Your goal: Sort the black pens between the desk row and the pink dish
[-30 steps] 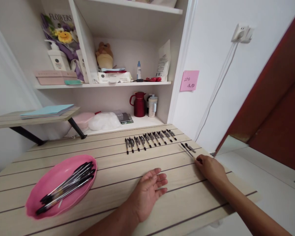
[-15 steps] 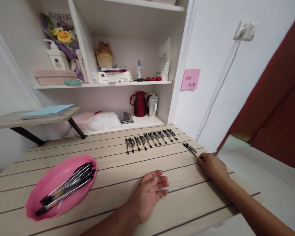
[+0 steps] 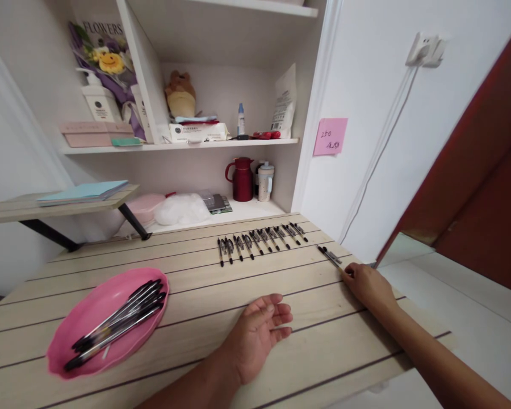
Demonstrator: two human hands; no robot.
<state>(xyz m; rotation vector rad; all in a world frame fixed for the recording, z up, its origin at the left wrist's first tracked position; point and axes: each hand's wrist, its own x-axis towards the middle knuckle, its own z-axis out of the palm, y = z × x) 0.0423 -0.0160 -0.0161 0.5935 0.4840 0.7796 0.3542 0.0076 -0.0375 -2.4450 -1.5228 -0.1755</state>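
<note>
My left hand (image 3: 258, 330) rests on the wooden table (image 3: 187, 295), palm up, fingers loosely spread and holding nothing. My right hand (image 3: 368, 286) lies near the table's right edge, its fingertips pinched on the near end of a black pen (image 3: 330, 257) that lies on the table. A row of several black pens (image 3: 259, 241) is laid side by side at the far middle of the table. A pink oval dish (image 3: 106, 321) at the left holds several more black pens.
Shelves behind the table carry a red thermos (image 3: 241, 179), a white cup (image 3: 264, 182), a bouquet, bottles and boxes. A small raised shelf with a blue book (image 3: 83, 191) stands at the left. A pink sticky note (image 3: 330, 136) and a wall socket (image 3: 423, 50) are on the right wall.
My right hand has slid slightly right and away with the pen, which now lies closer beside the loose piece next to it. My left hand has barely moved.
</note>
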